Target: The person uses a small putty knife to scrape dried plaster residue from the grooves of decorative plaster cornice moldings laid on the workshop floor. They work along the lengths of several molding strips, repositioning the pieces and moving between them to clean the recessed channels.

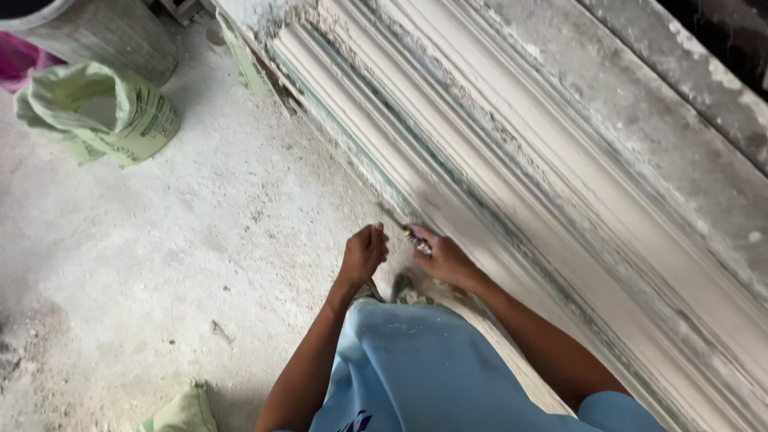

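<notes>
Your right hand (448, 260) is closed around a small dark-handled tool (416, 240), its tip against the near edge of the long white moulded plaster cornice (496, 176). The cornice runs diagonally from upper left to lower right, on your right side. Your left hand (362, 254) is fisted just beside it; what it holds, if anything, is unclear.

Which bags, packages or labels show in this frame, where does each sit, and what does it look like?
Open sack: upper left on the dusty floor, slumped, pale green with darker green print, top rolled down.
Second sack: bottom edge, left of the person's left arm, pale green, only a corner visible.
Flat green package: top centre, leaning against the long white moulding.
</notes>
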